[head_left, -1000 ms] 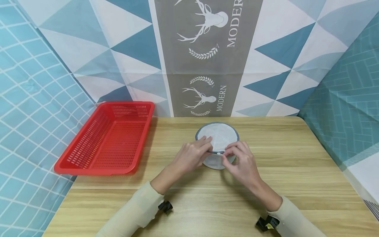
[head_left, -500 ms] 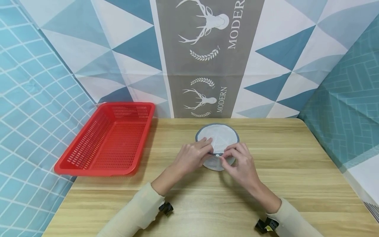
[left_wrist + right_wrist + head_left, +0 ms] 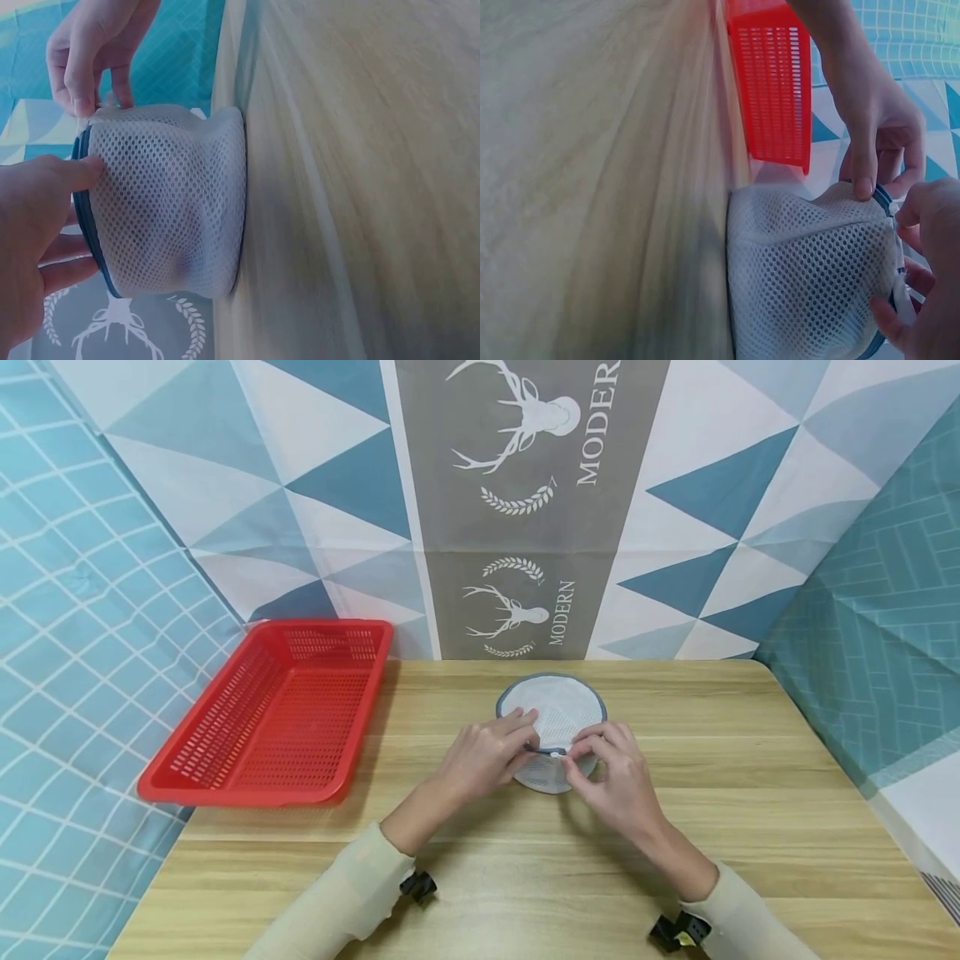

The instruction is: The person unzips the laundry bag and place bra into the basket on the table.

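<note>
A cylindrical white mesh laundry bag (image 3: pixel 553 706) with dark blue-grey trim stands upright on the table. My left hand (image 3: pixel 483 753) grips its near rim from the left, the thumb against the mesh side (image 3: pixel 165 210) and the fingers over the trim, as the left wrist view shows. From the right, my right hand (image 3: pixel 615 772) pinches a small whitish piece at the rim, which looks like a zipper pull. In the right wrist view both hands meet at the trimmed edge of the bag (image 3: pixel 810 277). Fingers partly hide the pull.
A red perforated plastic basket (image 3: pixel 367 710) stands to the left on the wooden table (image 3: pixel 720 760). Patterned cloth walls (image 3: pixel 300 468) rise behind the table and along both sides. Small black cameras sit at both wrists.
The right hand and the small whitish piece at the rim shift slightly left, then slightly back right. The left hand keeps its hold, and the bag stays in place.
</note>
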Motion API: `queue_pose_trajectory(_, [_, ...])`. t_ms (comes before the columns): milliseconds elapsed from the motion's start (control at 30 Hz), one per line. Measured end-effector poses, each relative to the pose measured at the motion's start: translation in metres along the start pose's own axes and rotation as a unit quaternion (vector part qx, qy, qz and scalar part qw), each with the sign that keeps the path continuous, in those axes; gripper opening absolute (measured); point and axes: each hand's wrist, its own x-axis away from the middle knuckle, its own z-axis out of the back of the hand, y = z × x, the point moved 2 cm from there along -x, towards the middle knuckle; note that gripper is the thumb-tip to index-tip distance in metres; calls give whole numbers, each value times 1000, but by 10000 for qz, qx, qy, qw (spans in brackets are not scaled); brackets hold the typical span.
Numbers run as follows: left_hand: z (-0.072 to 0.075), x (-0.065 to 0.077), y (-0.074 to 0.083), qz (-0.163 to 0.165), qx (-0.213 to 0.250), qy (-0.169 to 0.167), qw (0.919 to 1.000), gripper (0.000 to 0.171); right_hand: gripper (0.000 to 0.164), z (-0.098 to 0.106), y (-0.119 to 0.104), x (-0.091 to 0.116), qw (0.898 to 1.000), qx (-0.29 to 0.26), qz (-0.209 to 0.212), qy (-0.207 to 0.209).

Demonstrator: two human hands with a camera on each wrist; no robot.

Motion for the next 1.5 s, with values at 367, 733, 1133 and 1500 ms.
queue_pose_trajectory(367, [16, 1, -18, 445, 1270, -285, 9905, 30, 20, 12, -3, -13, 9999, 136, 36, 7])
queue_pose_trajectory(733, [7, 6, -33, 1025, 1057, -750, 9863, 59, 55, 6, -6, -6, 9925, 750, 233, -939])
queue_pose_trajectory(1133, [7, 10, -32, 756, 816, -643, 9917, 37, 34, 1, -8, -1, 9943, 599, 218, -857])
queue_pose_trajectory(1500, [11, 22, -28, 573, 595, -264, 9962, 27, 29, 0, -8, -2, 9945, 514, 214, -892])
